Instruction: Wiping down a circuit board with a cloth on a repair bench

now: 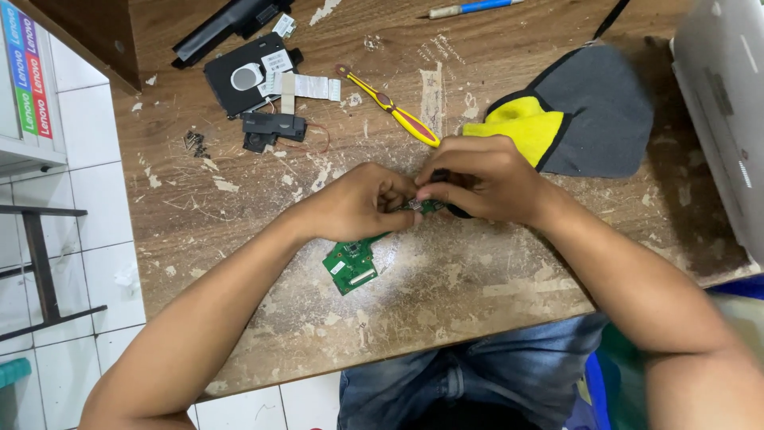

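My left hand (358, 203) and my right hand (481, 179) meet over the middle of a worn wooden table (493, 279). Both pinch a small green circuit board (422, 207) with a dark part between the fingertips; most of it is hidden by the fingers. A second, larger green circuit board (350, 264) lies flat on the table just below my left hand, partly tucked under it.
A yellow and red toothbrush (390, 106) lies behind my hands. A grey and yellow cloth (581, 111) sits at the right. A black drive caddy (247, 73), a small black module (270, 127), loose screws (193, 142), a laptop edge (724, 103) and a pen (469, 8) surround them.
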